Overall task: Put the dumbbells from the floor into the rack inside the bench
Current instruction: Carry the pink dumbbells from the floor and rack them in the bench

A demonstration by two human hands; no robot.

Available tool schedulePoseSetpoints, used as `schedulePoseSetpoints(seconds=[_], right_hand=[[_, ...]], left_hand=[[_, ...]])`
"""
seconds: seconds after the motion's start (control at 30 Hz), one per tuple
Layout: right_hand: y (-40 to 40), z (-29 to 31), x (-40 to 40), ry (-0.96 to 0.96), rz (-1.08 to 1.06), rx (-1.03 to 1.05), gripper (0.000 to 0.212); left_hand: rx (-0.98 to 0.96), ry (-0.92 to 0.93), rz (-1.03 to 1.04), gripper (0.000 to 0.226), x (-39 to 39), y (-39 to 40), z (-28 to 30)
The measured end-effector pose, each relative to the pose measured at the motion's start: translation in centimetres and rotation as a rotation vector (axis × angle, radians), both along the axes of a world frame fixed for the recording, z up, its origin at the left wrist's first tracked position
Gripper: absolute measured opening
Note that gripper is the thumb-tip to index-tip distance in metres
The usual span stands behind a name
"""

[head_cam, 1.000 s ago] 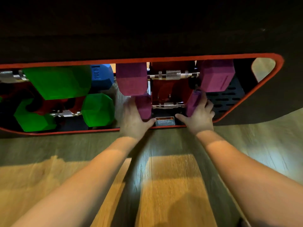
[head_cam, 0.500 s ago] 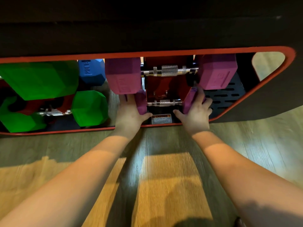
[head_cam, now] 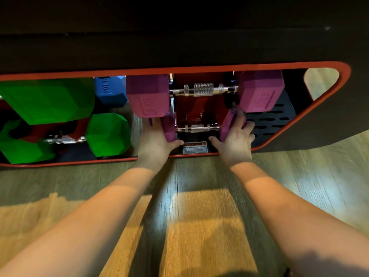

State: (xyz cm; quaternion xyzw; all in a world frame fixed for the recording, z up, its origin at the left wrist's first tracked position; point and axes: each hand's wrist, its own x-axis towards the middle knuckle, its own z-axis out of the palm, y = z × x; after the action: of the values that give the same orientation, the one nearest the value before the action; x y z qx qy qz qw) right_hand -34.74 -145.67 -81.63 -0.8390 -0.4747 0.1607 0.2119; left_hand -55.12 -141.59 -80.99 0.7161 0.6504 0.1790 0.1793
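While both hands, left hand and right hand, stay clasped on its ends, the lower purple dumbbell has slid deeper into the rack, nearly seated.

Bench body is noted as black, its opening edged by a red-orange rim. Upper dumbbell: magenta-purple hex heads, chrome handle with knurled cross-hatch band. Lower dumbbell: same purple heads, same chrome knurled handle. Green dumbbells are recorded at left, one blue dumbbell head beside them. Rack interior is red; the side panel is black with slotted pattern. Caution label: white with orange header. Floor: brown wood-grain planks.
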Motion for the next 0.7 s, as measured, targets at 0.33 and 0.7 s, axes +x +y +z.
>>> schedulePoseSetpoints(seconds=[0.33,0.7], right_hand=[[-0.3,0.8,0.1,-0.021,0.014,-0.065,0.112],[-1.0,2.1,0.8,-0.155,-0.095,0.065,0.124]], left_hand=[[0.003,0.074,0.047,0.098,0.3,-0.5,0.9],[-0.009,-0.336,0.257,0.132,-1.3,-0.8,2.6]])
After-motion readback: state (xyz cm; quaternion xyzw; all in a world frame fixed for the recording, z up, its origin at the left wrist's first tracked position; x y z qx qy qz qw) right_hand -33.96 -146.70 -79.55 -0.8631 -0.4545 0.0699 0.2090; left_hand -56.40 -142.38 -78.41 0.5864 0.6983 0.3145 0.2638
